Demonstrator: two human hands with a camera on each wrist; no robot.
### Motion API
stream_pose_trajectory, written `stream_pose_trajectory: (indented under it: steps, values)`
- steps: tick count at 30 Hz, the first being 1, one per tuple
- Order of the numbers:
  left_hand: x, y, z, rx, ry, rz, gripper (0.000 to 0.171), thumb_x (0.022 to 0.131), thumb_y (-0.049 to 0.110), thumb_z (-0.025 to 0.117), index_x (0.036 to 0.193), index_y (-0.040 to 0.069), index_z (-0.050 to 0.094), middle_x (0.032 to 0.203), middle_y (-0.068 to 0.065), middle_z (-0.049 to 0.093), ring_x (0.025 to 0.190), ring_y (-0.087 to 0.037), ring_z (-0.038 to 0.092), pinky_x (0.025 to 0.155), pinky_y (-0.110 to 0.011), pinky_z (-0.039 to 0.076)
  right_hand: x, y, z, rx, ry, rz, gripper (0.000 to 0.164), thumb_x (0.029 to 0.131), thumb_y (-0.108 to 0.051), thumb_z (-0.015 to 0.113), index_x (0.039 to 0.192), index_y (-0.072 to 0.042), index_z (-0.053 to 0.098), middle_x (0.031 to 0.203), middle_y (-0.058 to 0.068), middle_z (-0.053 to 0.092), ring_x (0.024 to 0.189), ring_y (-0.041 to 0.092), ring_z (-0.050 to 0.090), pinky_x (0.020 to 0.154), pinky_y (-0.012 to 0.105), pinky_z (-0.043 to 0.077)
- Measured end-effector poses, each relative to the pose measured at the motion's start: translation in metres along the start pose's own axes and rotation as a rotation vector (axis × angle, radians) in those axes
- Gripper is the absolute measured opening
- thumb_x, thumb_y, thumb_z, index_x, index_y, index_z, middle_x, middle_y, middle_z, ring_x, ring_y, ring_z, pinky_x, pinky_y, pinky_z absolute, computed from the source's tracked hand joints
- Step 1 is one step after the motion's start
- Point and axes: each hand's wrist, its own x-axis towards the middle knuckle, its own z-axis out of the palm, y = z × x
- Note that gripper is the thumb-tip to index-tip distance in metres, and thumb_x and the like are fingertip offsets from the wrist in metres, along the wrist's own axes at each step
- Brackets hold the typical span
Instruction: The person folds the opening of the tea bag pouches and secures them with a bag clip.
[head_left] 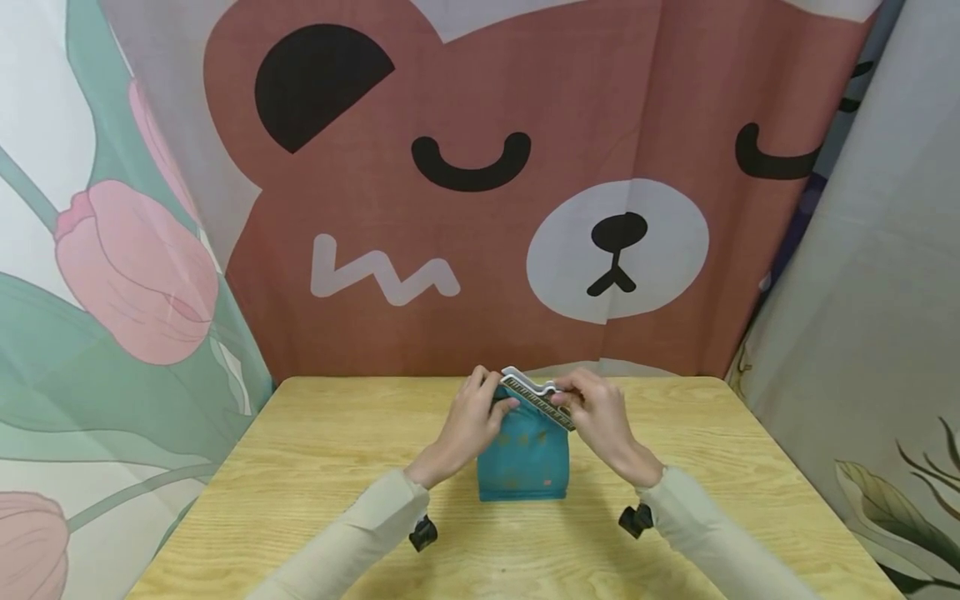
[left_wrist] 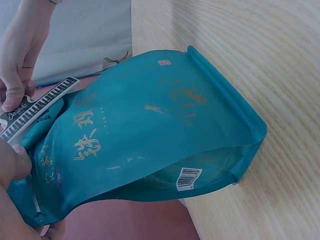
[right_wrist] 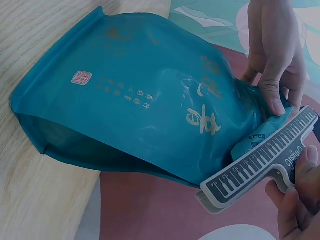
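A teal foil pouch (head_left: 522, 467) with gold lettering stands upright on the table, its top folded over. My left hand (head_left: 474, 417) pinches the folded top at its left side, and in the right wrist view the thumb of that left hand (right_wrist: 275, 65) presses on the fold. A bag clip (left_wrist: 42, 107) printed with piano keys slants across the pouch's top edge. My right hand (head_left: 600, 417) grips the clip by its handle, thumb and fingers on either side. Whether the clip (right_wrist: 260, 162) bites on the fold cannot be told.
The pouch rests on a light wooden table (head_left: 337, 467). Behind it hangs a curtain (head_left: 375, 333) with a brown bear print, and a flowered curtain (head_left: 135, 400) hangs at the left. Small black devices (head_left: 423, 533) are worn on both wrists.
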Motion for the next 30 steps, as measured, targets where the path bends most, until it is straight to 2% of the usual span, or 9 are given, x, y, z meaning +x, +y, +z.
stream_pose_trajectory:
  steps: [8, 13, 18, 30]
  values:
    - [-0.0013, -0.0006, 0.0012, -0.017, 0.018, 0.002, 0.025, 0.093, 0.022, 0.070, 0.112, 0.007, 0.061, 0.092, -0.001, 0.047, 0.075, -0.016, 0.042, 0.066, -0.031, 0.039, 0.0011, -0.0023, -0.0001, -0.009, -0.025, -0.010, 0.016, 0.079, 0.009, 0.077, 0.086, -0.005, 0.074, 0.078, 0.000, 0.064, 0.061, 0.009, 0.059, 0.048, 0.021, 0.042]
    - [-0.0022, -0.0004, 0.0025, -0.061, 0.046, -0.027, 0.037, 0.092, 0.018, 0.072, 0.120, 0.004, 0.052, 0.105, -0.006, 0.056, 0.087, -0.019, 0.052, 0.076, -0.036, 0.046, 0.0026, -0.0050, 0.0003, -0.024, -0.039, -0.019, 0.018, 0.080, 0.013, 0.075, 0.087, -0.004, 0.074, 0.079, 0.000, 0.063, 0.065, 0.012, 0.064, 0.049, 0.022, 0.046]
    - [-0.0027, -0.0007, 0.0028, -0.095, 0.056, -0.044, 0.047, 0.092, 0.015, 0.071, 0.129, 0.002, 0.045, 0.113, -0.010, 0.058, 0.096, -0.024, 0.056, 0.083, -0.041, 0.047, 0.0038, -0.0058, 0.0017, -0.059, -0.044, -0.034, 0.021, 0.080, 0.017, 0.072, 0.087, -0.003, 0.074, 0.078, 0.000, 0.063, 0.065, 0.012, 0.065, 0.050, 0.024, 0.048]
    - [-0.0022, -0.0023, 0.0047, -0.111, 0.081, -0.036, 0.046, 0.093, 0.015, 0.071, 0.130, 0.004, 0.047, 0.116, -0.007, 0.060, 0.100, -0.022, 0.057, 0.085, -0.041, 0.048, 0.0066, -0.0083, 0.0015, -0.069, -0.061, 0.013, 0.014, 0.082, 0.010, 0.074, 0.083, -0.005, 0.073, 0.078, 0.001, 0.064, 0.061, 0.010, 0.060, 0.049, 0.024, 0.043]
